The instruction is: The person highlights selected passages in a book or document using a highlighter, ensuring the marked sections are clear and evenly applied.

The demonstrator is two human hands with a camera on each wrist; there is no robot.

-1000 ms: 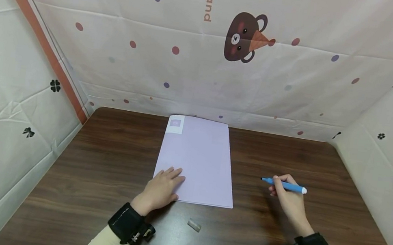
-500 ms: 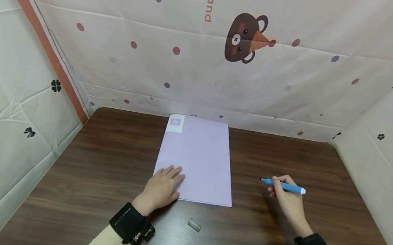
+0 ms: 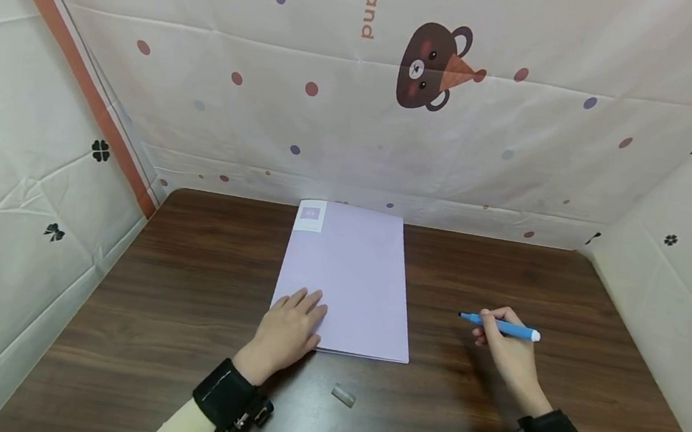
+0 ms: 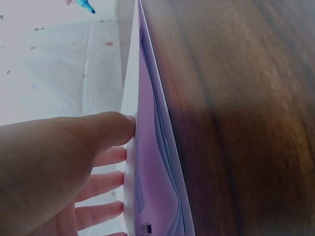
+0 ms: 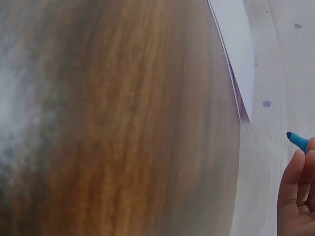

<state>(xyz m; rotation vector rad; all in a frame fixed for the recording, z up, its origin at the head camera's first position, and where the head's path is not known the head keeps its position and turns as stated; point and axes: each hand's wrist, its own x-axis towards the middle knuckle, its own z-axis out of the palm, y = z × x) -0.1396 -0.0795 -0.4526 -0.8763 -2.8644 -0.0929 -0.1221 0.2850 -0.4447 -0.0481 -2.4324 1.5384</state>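
Observation:
A pale purple file folder (image 3: 354, 275) with a white label at its far left corner lies in the middle of the table. My left hand (image 3: 285, 327) rests on its near left part, fingers spread and straight. In the left wrist view, the folder's near edge (image 4: 132, 98) gapes a little, with several sheets (image 4: 157, 162) and a small metal clip (image 4: 147, 228) inside. To the right, my right hand (image 3: 508, 344) holds an uncapped blue marker (image 3: 516, 330) above the table, dark tip pointing left, apart from the folder. The right wrist view shows the marker tip (image 5: 289, 135).
A small grey cylinder (image 3: 343, 395) lies on the brown wooden table (image 3: 197, 263), nearer than the folder. A patterned cloth wall (image 3: 235, 116) rises at the table's far edge, close to the folder's far end. Cloth walls also stand at both sides.
The left hand and the folder have shifted very slightly away from me. The right hand and marker have stayed nearly still.

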